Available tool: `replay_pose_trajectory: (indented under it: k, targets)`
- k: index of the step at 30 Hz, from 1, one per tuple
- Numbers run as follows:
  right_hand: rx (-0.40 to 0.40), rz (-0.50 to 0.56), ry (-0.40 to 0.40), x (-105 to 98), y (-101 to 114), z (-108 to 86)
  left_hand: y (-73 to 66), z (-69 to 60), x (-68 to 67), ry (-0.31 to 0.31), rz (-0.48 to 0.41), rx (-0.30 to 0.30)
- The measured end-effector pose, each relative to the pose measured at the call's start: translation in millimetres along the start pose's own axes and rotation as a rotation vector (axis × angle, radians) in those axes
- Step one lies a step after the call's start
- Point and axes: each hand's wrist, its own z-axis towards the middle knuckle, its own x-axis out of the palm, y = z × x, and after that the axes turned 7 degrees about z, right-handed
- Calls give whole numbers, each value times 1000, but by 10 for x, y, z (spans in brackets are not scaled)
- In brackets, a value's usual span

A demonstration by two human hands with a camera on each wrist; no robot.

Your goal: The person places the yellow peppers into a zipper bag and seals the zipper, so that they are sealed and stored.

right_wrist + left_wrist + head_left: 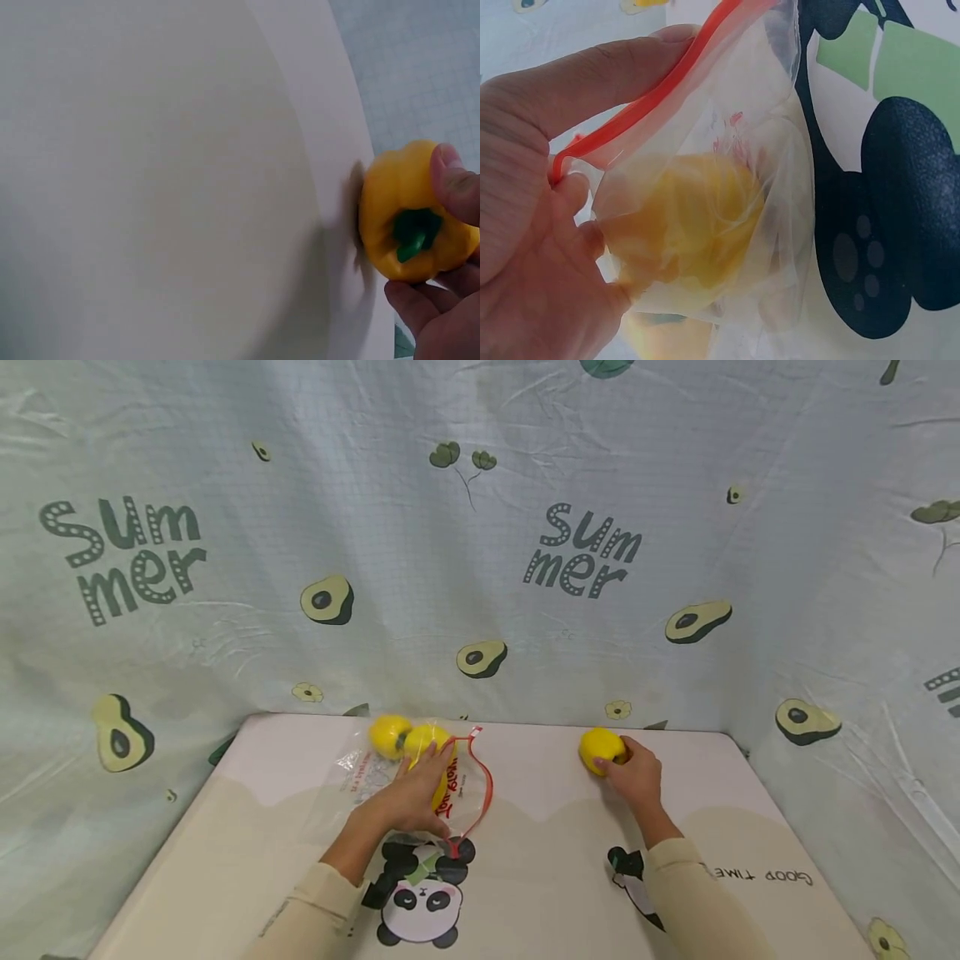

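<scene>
A clear plastic bag [467, 785] with a red zip edge and red print lies at the table's left. Inside it are yellow bell peppers [388, 737]; one yellow shape [694, 225] shows through the plastic in the left wrist view. My left hand [416, 789] holds the bag near its mouth, thumb along the red edge and fingers on the plastic. Far to the right, my right hand [637, 772] grips another yellow bell pepper [600, 750] near the table's back edge. Its green stem shows in the right wrist view, with thumb and fingers around the pepper [401, 184].
The pale table [540, 860] carries printed pandas [422, 910] and lettering. Behind it and at both sides hangs a light curtain [405, 543] with avocado prints, close to the table's back edge.
</scene>
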Motion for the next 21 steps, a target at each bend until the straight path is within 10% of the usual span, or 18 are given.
replay_pose_trajectory:
  k: [21]
  targets:
    - [-91, 72, 183, 100, 38, -211, -21, 7, -4, 2, 5, -7]
